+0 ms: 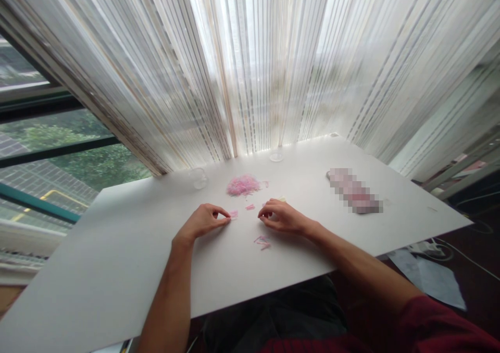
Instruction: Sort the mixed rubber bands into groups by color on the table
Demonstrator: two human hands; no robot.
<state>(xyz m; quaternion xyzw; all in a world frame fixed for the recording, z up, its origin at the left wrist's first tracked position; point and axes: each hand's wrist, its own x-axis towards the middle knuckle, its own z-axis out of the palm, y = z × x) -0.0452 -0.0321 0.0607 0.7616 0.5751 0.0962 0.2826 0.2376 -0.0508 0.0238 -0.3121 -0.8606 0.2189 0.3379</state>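
Well inside table edge point(269, 285), left fingers point(222, 221) together at pink strips point(235, 214), right fingers point(269, 207) curled, grip unclear, room leftward

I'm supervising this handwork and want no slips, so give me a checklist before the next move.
1. Left hand at the small pink strips: ok, fingertips beside them.
2. Right hand holding a strip: cannot tell, too small.
3. Pink pile clear of both hands: ok, lies beyond them.
4. Loose strips nearest the person neatly aligned: not ok, askew.
5. Pixelated object away from both hands: ok.
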